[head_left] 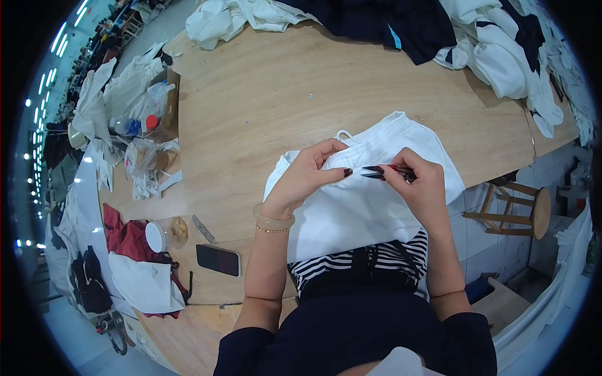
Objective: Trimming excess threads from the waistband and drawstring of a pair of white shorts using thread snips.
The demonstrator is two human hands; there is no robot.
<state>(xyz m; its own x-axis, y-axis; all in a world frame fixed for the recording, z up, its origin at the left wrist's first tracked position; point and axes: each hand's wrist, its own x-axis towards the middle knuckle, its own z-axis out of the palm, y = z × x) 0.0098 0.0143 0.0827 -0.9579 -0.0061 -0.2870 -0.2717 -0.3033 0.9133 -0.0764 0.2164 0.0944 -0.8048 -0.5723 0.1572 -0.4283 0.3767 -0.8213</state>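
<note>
A white garment (357, 216) with a gathered elastic waistband (370, 141) and a white drawstring loop lies over the table's near edge and my lap. My left hand (308, 174), with bracelets on its wrist, is closed on the waistband, thumb on top and fingers partly hidden behind the cloth. In my right hand (419, 182) is a pair of thread snips (374, 172), dark and pointed. Their blades point left toward my left thumb, just over the fabric below the waistband. My right fingers cover most of the handles.
On the wooden table (251, 113), a phone (218, 260), a white-lidded jar (164, 234) and red cloth (125, 232) lie at left. Behind them stands an open box (170, 106) with bottles and scraps. White and navy garments (382, 25) line the far edge. A wooden stool (539, 213) stands at right.
</note>
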